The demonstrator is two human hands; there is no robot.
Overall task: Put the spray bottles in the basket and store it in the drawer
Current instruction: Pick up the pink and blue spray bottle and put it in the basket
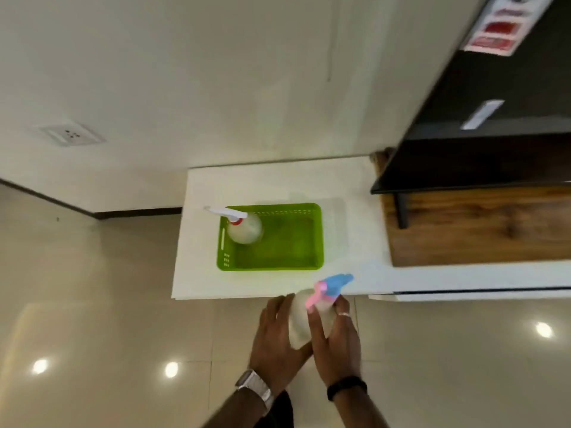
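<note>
Currently held: a pale spray bottle (pixel 301 319) with a blue and pink trigger head, carried between both hands just short of the bench (pixel 278 186) edge.
Left hand (pixel 275 338): fingers curled around the bottle's left side and base, gripping it.
Right hand (pixel 336 338): fingers wrapped over the bottle's right side below the head, closed on it; a ring shows on one finger.
Why two hands: probably to steady the round body while carrying it in, nozzle pointing away from the fingers.
Green basket (pixel 272 237): on the bench, ahead of the fingertips, apart from the held bottle.
Second spray bottle (pixel 244 230): white head with a red collar, already in the basket's left end, leaving the right part free.
Progress: judging by this, one bottle stored, one to go.
Drawer: not clearly identifiable; a dark slot runs under the bench at right.
Hard to make out: the frame is blurred, and the fingers hide much of the held bottle.
</note>
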